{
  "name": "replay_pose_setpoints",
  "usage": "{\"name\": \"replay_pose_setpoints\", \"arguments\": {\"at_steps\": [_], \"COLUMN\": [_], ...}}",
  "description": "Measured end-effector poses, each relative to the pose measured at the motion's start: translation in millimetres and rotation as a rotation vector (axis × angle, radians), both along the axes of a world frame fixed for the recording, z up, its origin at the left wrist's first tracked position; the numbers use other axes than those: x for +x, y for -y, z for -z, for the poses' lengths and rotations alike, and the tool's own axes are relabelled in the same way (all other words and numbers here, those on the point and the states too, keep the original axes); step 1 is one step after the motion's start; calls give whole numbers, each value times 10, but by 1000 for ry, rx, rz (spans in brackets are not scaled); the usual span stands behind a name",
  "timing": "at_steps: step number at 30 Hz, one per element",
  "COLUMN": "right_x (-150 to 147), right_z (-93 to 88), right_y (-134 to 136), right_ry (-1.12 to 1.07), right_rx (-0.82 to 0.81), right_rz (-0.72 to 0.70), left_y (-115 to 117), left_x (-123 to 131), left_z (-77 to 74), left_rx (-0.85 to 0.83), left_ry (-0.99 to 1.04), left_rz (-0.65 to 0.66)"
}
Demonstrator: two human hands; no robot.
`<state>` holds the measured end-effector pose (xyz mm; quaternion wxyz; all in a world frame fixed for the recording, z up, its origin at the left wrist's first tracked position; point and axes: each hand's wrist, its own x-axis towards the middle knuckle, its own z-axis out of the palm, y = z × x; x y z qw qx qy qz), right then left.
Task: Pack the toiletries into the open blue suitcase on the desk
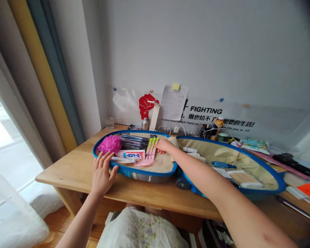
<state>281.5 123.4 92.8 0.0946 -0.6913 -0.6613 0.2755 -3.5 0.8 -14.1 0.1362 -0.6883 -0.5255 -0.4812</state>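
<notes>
An open suitcase with blue edging (147,171) lies on the wooden table. My left hand (103,172) rests on the front left rim of its left half, fingers spread. Inside, my right hand (163,146) has its fingers curled at the right edge of a set of slim pink sticks with green upper ends (151,148); their exact kind is unclear. A pink bath puff (110,143) sits at the left. Beside it lie a toothpaste box (133,154), dark clear-wrapped items (134,141) and a pale wrapped item (124,160). A flat pink piece (144,162) lies below the sticks.
The suitcase's right half (248,151) holds white tubes (189,150), a blue item (223,165) and a pack of cotton swabs (245,179). Behind stand a silver bottle (145,123) and a clear cup (109,123). A black pen-like stick (297,208) lies at the right.
</notes>
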Motion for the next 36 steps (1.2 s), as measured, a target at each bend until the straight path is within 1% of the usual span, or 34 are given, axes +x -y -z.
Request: {"name": "replay_pose_setpoints", "arguments": {"at_steps": [4,9,12,15,18,21,23,24,26,28,32,34,36], "right_x": [-5,-20,-38,-13,123,393,632,765,1048,1343,1875,2071,2214], "right_z": [-10,-35,-103,-279,-556,-833,-951,-981,-983,-921,-692,-565,-453], "right_y": [25,85,138,194,251,326,392,429,505,578,696,750,811], "right_ry": [94,152,181,177,113,24,-11,-16,-9,24,124,150,160], "right_rx": [33,71,118,220,336,416,434,434,428,411,291,218,196], "right_rz": [1,-12,2,22,51,84,106,117,140,159,198,177,134], "left_y": [1,-8,-11,-10,-5,-2,-5,-8,-14,-16,-6,0,4], "left_x": [8,5,3,5,9,8,3,0,-5,-6,-2,0,1], "left_z": [-1,3,4,-1,-10,-11,-5,0,8,10,-6,-14,-16], "left_rx": [-7,-12,-7,-6,3,12,16,19,23,23,29,28,25], "left_ry": [6,1,-1,-3,-5,-9,-15,-17,-16,-9,-1,-5,-9], "left_rz": [-3,-5,-5,-10,-12,-6,-1,2,6,10,14,13,9]}}
